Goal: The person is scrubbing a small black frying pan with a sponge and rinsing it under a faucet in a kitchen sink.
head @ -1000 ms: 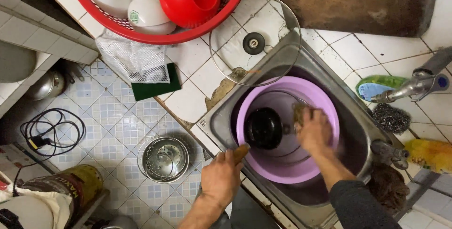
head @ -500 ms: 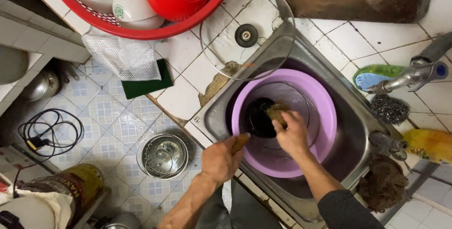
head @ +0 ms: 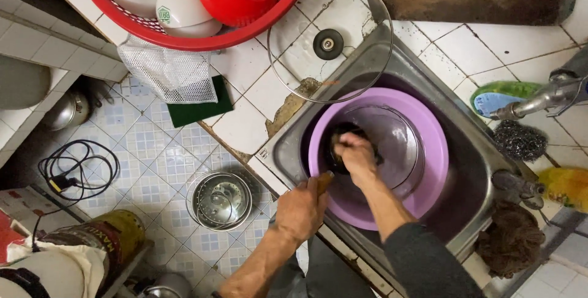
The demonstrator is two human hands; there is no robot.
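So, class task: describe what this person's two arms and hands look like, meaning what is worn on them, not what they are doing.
Both hands are bare, with no gloves, and no rings or watch can be made out. The left hand leads to a forearm bare as far as the picture shows. The right hand has a dark grey sleeve pushed up above the forearm.

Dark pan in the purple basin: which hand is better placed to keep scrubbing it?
Right, probably. The right hand is already inside the purple basin, pressed on the dark pan. The left hand grips the wooden handle at the rim.

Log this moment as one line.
left hand: gripping wooden handle | right hand: inside dark pan | purple basin in sink
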